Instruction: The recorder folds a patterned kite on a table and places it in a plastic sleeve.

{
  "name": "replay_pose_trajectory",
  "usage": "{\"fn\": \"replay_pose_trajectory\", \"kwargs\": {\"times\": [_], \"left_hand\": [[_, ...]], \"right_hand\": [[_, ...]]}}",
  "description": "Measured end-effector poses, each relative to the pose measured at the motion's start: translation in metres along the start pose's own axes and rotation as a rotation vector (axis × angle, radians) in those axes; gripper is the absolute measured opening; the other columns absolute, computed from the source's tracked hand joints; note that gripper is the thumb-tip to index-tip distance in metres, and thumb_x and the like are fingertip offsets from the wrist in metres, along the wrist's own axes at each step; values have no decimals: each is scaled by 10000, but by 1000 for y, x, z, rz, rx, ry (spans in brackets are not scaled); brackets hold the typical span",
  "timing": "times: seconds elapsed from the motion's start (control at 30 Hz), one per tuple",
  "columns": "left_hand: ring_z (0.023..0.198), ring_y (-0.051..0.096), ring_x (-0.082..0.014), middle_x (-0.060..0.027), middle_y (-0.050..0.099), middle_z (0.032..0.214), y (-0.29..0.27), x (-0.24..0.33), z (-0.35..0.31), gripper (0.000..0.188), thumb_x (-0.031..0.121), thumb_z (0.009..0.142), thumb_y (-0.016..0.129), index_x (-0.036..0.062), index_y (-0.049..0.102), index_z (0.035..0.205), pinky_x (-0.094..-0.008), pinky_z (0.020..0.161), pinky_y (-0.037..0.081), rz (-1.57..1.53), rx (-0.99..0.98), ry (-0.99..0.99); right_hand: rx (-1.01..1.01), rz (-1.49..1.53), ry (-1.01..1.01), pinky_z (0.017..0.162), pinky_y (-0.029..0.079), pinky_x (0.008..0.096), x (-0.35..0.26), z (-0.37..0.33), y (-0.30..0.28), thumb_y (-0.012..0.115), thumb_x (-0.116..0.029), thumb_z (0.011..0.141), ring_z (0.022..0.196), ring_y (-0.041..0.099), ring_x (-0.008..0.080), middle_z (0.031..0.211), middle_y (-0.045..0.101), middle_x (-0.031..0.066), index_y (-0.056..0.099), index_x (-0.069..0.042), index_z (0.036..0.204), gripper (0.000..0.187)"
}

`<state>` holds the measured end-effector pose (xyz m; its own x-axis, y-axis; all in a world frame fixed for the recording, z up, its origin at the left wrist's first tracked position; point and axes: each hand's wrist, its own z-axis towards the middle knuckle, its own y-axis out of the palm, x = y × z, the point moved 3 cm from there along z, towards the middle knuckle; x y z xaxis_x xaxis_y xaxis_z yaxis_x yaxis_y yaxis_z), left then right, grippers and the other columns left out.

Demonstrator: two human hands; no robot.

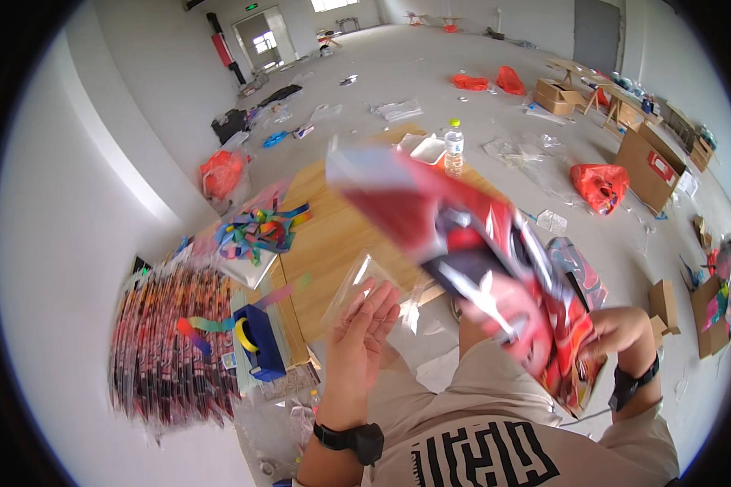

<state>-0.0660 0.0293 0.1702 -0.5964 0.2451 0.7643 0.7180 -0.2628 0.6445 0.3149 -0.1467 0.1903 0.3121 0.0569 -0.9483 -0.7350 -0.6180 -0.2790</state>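
My left hand (367, 321), fingers loosely curled, is over the near part of the wooden table. A clear plastic sleeve (351, 286) stands up at its fingers and appears to be held by them. On the right, my right hand (617, 331) grips the lower end of a glossy red printed package (495, 280). The package slants up and left in front of me, smeared by motion, and covers part of the table. Its exact kind cannot be made out.
A blue tape dispenser (256, 342) with yellow tape is at the wooden table's (321, 219) left edge. Beside it is a long stack of red packages (175, 345). Colourful ribbons (264, 229), a bottle (454, 146) and a white tray (425, 149) sit farther off. Boxes (648, 166) stand right.
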Motion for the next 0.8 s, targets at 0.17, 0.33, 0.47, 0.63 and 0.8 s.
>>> {"fn": "replay_pose_trajectory", "kwargs": {"times": [0.17,0.33,0.47,0.63,0.8], "left_hand": [[1287,644,-291,-212,630,1414,-15,7,-4,435,187,1089,567,-50,519,1450,-431,1126,515,-52,31,78],[1277,653,-278,-225,622,1422,-18,14,-4,479,235,1079,595,-71,517,1438,-410,1085,543,-38,126,44],[1273,656,-273,-225,627,1419,-19,17,-1,511,257,1077,604,-73,501,1453,-393,1047,557,-47,91,55],[1215,681,-224,-179,672,1356,-13,21,0,504,269,1081,597,-57,509,1455,-367,978,577,-30,64,50],[1131,721,-249,-149,710,1263,-22,13,-4,407,216,1080,594,-43,554,1391,-382,941,596,-24,-70,-16]], "right_hand": [[-167,-142,381,757,541,330,20,-9,20,665,-227,1046,827,678,167,974,770,173,717,46,1164,302],[-104,-27,503,748,549,331,27,-21,35,641,-284,1057,804,690,189,950,770,163,715,44,1158,351],[-169,11,480,752,551,339,43,-29,36,626,-284,1065,799,681,193,948,765,152,710,41,1171,352],[-192,3,474,768,548,346,36,-26,34,619,-283,1068,807,668,194,947,760,155,704,38,1189,353],[-189,-102,537,770,542,354,27,-17,27,615,-317,1067,801,659,201,948,759,162,700,34,1206,387]]}}
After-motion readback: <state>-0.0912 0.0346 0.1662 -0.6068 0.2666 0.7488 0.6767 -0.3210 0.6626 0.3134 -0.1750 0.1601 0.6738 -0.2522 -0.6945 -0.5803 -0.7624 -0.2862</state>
